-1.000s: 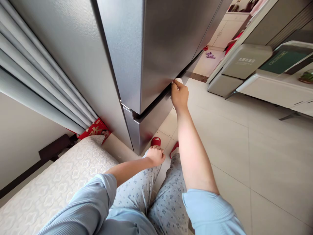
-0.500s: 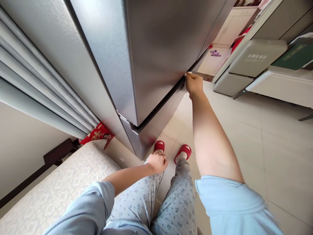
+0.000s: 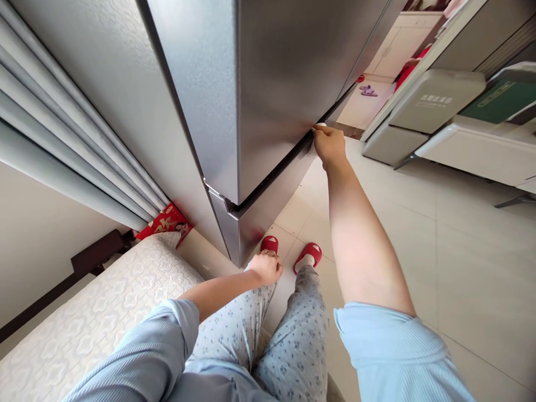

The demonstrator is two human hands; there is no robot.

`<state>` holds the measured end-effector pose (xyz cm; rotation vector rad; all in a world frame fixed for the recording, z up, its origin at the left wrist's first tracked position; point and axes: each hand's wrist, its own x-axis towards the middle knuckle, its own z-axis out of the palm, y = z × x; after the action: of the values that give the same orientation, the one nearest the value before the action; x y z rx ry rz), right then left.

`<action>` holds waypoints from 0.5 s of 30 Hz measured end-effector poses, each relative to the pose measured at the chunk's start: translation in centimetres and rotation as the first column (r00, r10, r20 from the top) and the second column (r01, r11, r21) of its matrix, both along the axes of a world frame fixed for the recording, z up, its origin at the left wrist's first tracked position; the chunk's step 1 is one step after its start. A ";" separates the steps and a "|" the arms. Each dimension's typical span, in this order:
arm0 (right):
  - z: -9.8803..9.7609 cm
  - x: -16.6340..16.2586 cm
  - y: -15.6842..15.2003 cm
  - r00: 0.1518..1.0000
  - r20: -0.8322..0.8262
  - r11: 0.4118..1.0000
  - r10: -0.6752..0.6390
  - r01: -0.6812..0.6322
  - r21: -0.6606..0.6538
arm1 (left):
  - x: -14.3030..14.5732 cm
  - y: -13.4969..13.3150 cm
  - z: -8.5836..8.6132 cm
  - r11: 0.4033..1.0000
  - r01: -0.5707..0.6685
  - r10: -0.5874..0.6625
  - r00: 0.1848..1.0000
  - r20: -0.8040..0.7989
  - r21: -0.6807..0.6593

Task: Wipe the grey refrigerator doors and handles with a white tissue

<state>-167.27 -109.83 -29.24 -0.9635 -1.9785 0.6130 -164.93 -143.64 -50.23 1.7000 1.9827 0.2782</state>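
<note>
My right hand [image 3: 330, 145] reaches out to the silver refrigerator [image 3: 288, 84]. Its fingers are closed on a white cloth [image 3: 310, 149], mostly hidden behind them, and press it into the dark gap [image 3: 276, 176] between the upper door and the lower drawer front [image 3: 262, 209]. My left hand [image 3: 267, 268] is curled closed over my left knee, and nothing shows in it. Below it are my patterned trousers [image 3: 295, 329] and red slippers [image 3: 307, 257].
A bed or cushioned seat with a quilted cover [image 3: 104, 301] lies at the left, near a grey curtain [image 3: 75, 117] and a red box [image 3: 165, 222]. To the right, on the tiled floor [image 3: 389, 234], stand a grey bin [image 3: 435, 100] and a white-topped table [image 3: 477, 151].
The view has shifted slightly, so the refrigerator's near edge appears farther right. My right hand stays at the gap with the cloth, and my left hand stays on the knee.
</note>
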 end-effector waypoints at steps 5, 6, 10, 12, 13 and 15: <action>1.2 0.3 -6.1 0.999 0.037 0.997 -0.007 0.010 -0.081 | 0.2 0.0 0.3 1.000 -0.003 0.003 1.000 -0.003 -0.021; 1.3 0.3 -7.3 0.999 0.039 0.996 -0.011 0.014 -0.084 | 0.2 -0.1 0.4 1.000 -0.005 0.005 1.000 -0.003 -0.024; 1.2 0.4 -11.0 0.998 0.053 0.995 -0.017 0.022 -0.094 | 0.1 -0.2 0.8 0.999 -0.016 0.016 1.000 -0.012 -0.028; 1.2 0.6 -12.9 0.999 0.049 0.996 -0.006 0.010 -0.085 | 0.0 -0.3 0.9 0.999 -0.022 0.021 1.000 -0.018 -0.028; 1.2 0.6 -13.8 0.999 0.051 0.996 -0.005 0.010 -0.086 | 0.0 -0.3 0.9 0.999 -0.023 0.023 1.000 -0.020 -0.028; 1.2 0.8 -16.0 0.998 0.060 0.994 -0.016 0.022 -0.106 | 0.0 -0.4 1.0 0.999 -0.022 0.022 1.000 -0.018 -0.029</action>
<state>-166.51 -125.80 -28.04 -1.0757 -2.0030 0.6925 -164.94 -144.03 -49.21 1.6685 2.0095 0.2416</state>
